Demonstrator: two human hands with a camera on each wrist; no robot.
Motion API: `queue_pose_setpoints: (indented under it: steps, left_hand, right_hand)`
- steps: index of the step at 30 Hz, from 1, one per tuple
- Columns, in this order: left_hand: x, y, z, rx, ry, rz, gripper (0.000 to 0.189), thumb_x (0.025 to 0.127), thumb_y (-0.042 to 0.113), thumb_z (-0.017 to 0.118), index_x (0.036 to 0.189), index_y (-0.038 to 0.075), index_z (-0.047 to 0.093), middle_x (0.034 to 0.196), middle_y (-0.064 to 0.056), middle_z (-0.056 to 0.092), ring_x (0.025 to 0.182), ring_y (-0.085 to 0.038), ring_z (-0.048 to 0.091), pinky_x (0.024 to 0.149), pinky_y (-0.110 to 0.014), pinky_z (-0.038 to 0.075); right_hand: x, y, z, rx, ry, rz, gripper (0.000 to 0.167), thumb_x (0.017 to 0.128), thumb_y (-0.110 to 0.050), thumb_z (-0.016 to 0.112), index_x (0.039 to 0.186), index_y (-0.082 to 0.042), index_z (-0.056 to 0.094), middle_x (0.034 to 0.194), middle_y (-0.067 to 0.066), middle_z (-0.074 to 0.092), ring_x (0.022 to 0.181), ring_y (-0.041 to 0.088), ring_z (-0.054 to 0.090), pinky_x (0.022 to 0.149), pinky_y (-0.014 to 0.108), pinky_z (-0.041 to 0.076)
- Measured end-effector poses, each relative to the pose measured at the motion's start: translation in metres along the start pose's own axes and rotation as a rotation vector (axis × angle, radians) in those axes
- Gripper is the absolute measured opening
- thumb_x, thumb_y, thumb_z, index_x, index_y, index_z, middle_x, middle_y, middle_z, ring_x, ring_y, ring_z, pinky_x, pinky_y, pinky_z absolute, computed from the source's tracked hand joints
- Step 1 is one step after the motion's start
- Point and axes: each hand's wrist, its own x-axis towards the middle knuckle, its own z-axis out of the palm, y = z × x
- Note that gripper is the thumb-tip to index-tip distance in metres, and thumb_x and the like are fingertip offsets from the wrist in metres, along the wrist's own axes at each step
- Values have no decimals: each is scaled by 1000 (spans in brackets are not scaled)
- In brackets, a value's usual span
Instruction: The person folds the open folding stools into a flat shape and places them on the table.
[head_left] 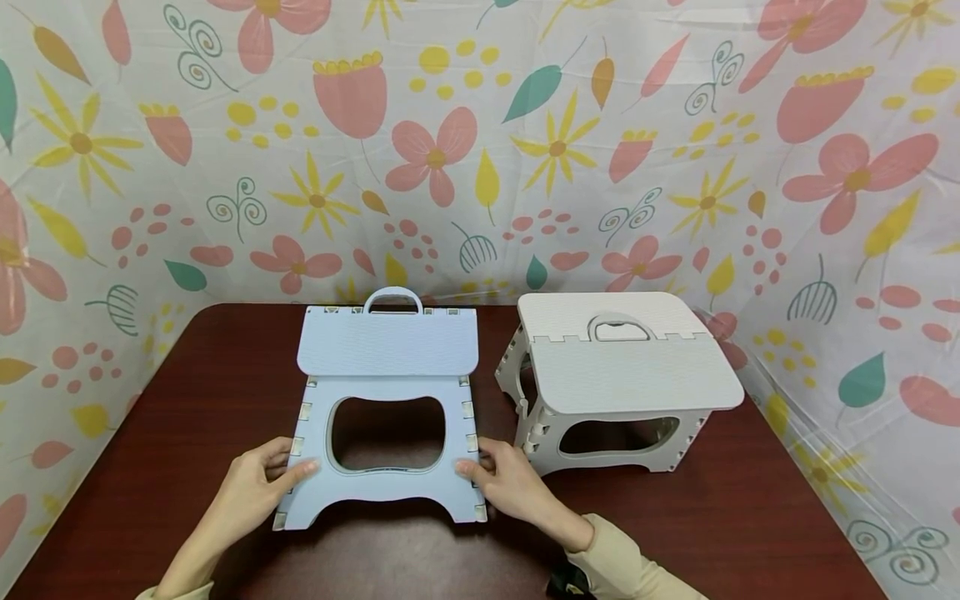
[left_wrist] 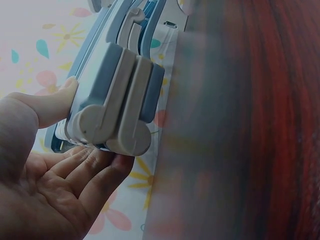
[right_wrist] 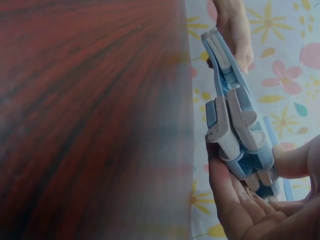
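The folded stool (head_left: 387, 386) is between the left fingers (head_left: 279, 447) and right fingers (head_left: 490, 450), the standing stool (head_left: 633, 375) right of both on the tabletop (head_left: 225, 375), the backdrop (head_left: 480, 208) beyond.

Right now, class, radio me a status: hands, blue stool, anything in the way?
Left hand, right hand: gripping opposite sides of blue stool. It's folded. White stool unfolded to the right, not between hands.

I see the blue stool (head_left: 387, 487) evenly lit, a faint sheen on the tabletop (head_left: 412, 554) just in front. Both wrist views are dimmer, hazily blurred beside the stool; in the left, the curtain (left_wrist: 30, 35) behind it washes out.
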Motion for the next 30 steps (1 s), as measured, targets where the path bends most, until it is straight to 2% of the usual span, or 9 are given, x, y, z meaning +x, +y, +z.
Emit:
queue_pose_setpoints:
  steps: [9,20,27,30]
  left_hand:
    - [0,-1,1,-10,-10,5,34,88,28,72,109,2,66,104,-18,72,89,-23,72,69,-25,55]
    - [1,-2,1,-1,-42,-14,39,89,29,71,111,-2,64,107,-23,70,94,-31,71,74,-36,58]
    - [1,-1,-1,29,-74,-20,40,89,30,70,112,-3,64,110,-22,69,96,-32,70,74,-37,57]
    - [1,-1,-1,36,-80,-22,40,89,30,70,111,-3,64,110,-22,69,95,-32,70,74,-37,57]
  right_hand:
    - [-1,1,1,-17,-1,3,31,95,-29,62,109,-2,65,66,3,67,60,1,56,58,20,46]
    - [-1,2,1,-15,-8,14,32,95,-30,62,109,-1,65,64,2,65,59,1,54,57,20,44]
    - [-2,2,3,-29,-13,17,29,95,-30,62,104,-3,66,54,-8,46,51,0,43,52,18,38]
    - [-1,3,3,-21,-16,15,29,95,-30,62,104,-2,66,56,-6,52,53,-1,46,54,18,40]
